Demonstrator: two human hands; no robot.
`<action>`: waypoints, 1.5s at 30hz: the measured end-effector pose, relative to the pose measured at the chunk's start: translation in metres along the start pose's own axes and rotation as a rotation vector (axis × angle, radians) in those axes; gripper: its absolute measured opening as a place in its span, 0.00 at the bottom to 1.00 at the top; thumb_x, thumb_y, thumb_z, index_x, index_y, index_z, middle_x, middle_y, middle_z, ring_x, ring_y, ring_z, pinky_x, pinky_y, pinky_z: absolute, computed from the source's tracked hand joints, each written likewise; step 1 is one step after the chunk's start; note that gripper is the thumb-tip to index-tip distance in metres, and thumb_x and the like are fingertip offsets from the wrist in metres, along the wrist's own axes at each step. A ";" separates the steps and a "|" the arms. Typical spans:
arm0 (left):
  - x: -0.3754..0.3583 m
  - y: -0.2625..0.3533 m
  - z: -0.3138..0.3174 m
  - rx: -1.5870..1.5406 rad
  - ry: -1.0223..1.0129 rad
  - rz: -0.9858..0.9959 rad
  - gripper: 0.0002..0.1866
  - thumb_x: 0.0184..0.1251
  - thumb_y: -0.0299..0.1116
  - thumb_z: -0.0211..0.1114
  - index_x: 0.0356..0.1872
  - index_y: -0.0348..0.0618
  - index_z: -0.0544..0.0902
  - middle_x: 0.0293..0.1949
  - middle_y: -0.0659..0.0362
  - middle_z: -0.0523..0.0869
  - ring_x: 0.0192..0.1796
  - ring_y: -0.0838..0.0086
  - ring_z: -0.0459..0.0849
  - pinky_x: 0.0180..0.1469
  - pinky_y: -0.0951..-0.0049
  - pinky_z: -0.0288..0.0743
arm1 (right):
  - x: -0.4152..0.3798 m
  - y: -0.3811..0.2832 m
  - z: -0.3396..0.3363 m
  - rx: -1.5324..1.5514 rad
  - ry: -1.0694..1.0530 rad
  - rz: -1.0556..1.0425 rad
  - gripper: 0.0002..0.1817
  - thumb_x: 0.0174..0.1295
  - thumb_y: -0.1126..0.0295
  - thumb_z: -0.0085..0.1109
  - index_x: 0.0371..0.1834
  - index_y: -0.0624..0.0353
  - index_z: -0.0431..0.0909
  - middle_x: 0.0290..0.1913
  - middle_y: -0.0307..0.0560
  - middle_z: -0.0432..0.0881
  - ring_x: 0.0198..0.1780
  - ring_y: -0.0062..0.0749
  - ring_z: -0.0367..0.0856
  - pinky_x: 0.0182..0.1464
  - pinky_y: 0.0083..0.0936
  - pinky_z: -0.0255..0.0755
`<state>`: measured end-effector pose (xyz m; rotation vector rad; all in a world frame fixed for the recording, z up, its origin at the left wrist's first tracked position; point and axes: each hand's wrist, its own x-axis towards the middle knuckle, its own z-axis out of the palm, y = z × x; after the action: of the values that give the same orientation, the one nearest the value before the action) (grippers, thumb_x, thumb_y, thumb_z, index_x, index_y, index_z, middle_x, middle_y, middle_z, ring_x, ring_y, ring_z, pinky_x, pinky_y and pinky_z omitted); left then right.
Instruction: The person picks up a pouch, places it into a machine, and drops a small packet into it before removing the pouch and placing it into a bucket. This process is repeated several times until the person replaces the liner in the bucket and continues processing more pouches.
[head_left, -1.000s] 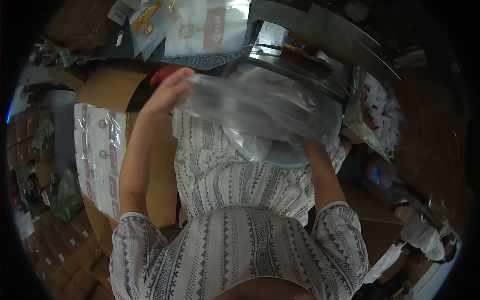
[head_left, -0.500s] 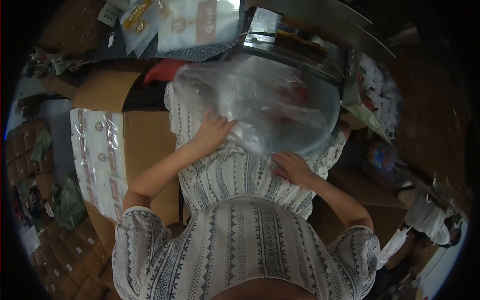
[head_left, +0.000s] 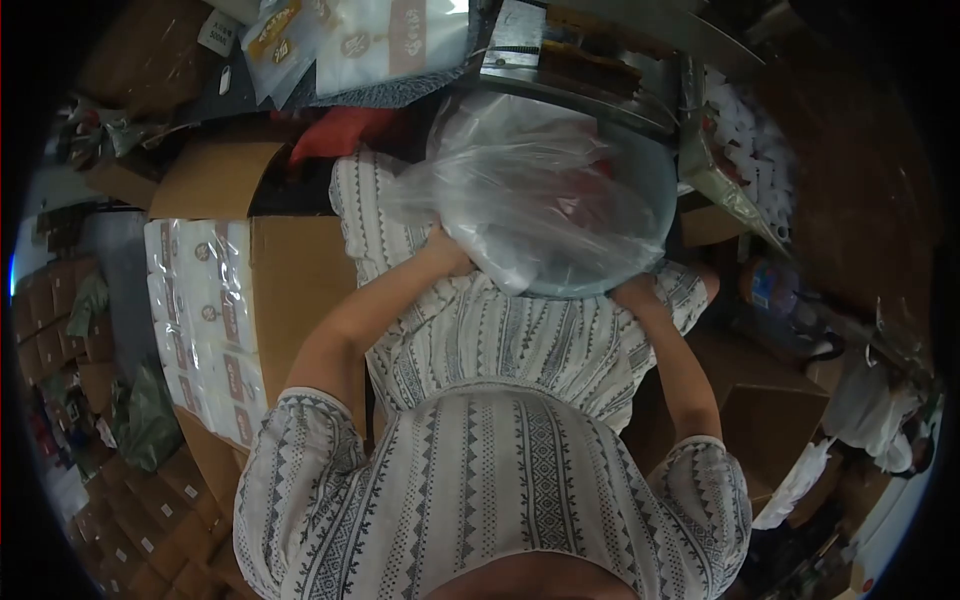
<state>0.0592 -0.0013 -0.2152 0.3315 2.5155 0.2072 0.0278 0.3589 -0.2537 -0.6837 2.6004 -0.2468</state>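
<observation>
A round, pale translucent basin point(head_left: 655, 190) rests on my lap, over the patterned cloth. Clear crumpled plastic point(head_left: 520, 165) lies across it, and something red point(head_left: 590, 190) shows through. My left hand point(head_left: 447, 252) is at the basin's lower left edge, partly under the plastic, with its fingers hidden. At the lower right edge, my right hand point(head_left: 634, 291) touches the rim, and its fingers are mostly out of sight beneath or behind the basin.
An open cardboard box point(head_left: 300, 300) with wrapped white packs point(head_left: 205, 310) stands at the left. Printed plastic bags point(head_left: 390, 45) lie at the top. A metal machine edge point(head_left: 600, 100) is beyond the basin. Another cardboard box point(head_left: 760, 400) is at the right.
Both hands have moved from the plastic and lap to the basin's lower edges, the right one outward and up. The plastic has shifted, and more of the basin's near rim shows.
</observation>
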 end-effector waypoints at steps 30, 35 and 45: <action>0.099 -0.056 -0.159 -0.456 0.676 0.186 0.26 0.66 0.49 0.56 0.54 0.38 0.73 0.49 0.45 0.80 0.53 0.54 0.78 0.58 0.59 0.68 | 0.199 0.233 -0.008 3.086 -0.107 -0.339 0.31 0.68 0.59 0.49 0.72 0.59 0.55 0.71 0.52 0.60 0.71 0.44 0.57 0.70 0.38 0.52; 0.141 -0.070 -0.141 -0.545 0.733 0.241 0.22 0.67 0.46 0.55 0.53 0.38 0.74 0.50 0.46 0.80 0.54 0.56 0.78 0.58 0.60 0.68 | 0.276 0.279 0.077 3.796 -0.822 -0.408 0.32 0.70 0.56 0.45 0.73 0.57 0.53 0.73 0.50 0.56 0.74 0.40 0.51 0.74 0.43 0.41; 0.142 -0.057 -0.127 -0.664 0.742 0.124 0.20 0.68 0.43 0.55 0.53 0.39 0.76 0.51 0.47 0.80 0.54 0.58 0.78 0.58 0.62 0.68 | 0.288 0.273 0.077 3.092 -0.358 -0.159 0.32 0.71 0.56 0.44 0.74 0.57 0.49 0.74 0.47 0.52 0.73 0.33 0.52 0.73 0.33 0.49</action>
<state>-0.1376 -0.0252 -0.1997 0.1434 2.9105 1.3914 -0.2783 0.4444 -0.5035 0.4036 -0.2963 -2.3714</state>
